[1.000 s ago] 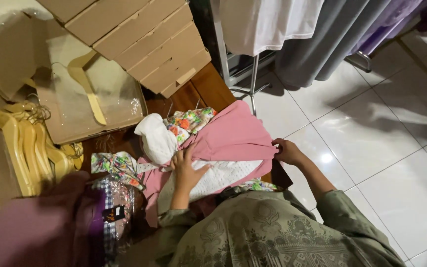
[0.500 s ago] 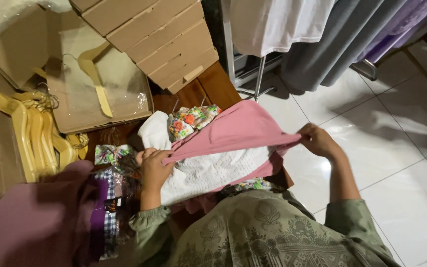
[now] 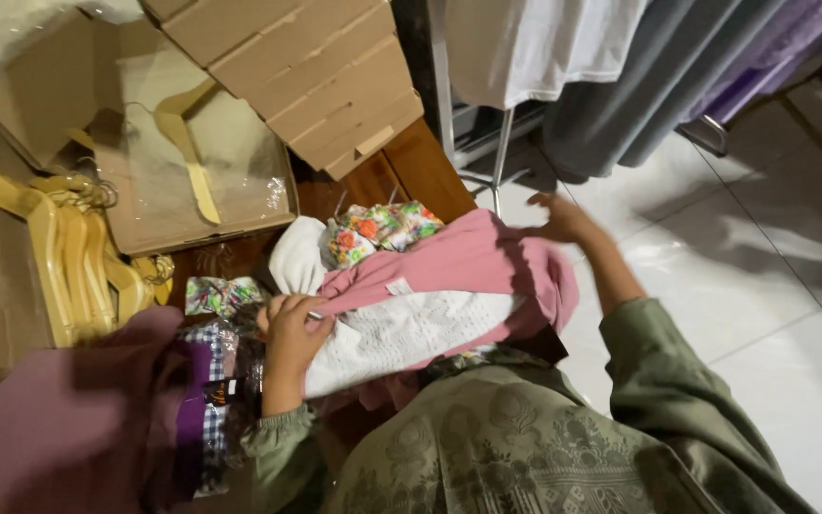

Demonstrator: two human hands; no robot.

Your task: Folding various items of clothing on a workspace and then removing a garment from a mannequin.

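We see the pink garment [image 3: 468, 262] lying folded over a white knit piece [image 3: 401, 333] on the wooden tabletop [image 3: 411, 167], long axis running approx 8 to 2 o'clock, its far corner pointing toward 2. Our left hand [image 3: 289, 324] has its fingers pinched on the pink edge at the 8 o'clock end. Our right hand [image 3: 558, 217] hangs at the 2 o'clock corner w/ fingers spread loose, blurred; can't tell if it touches the cloth.

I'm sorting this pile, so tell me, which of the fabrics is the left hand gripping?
The pink garment: the left hand pinches its edge, above the white knitted cloth. The floral fabric lies farther back, untouched.
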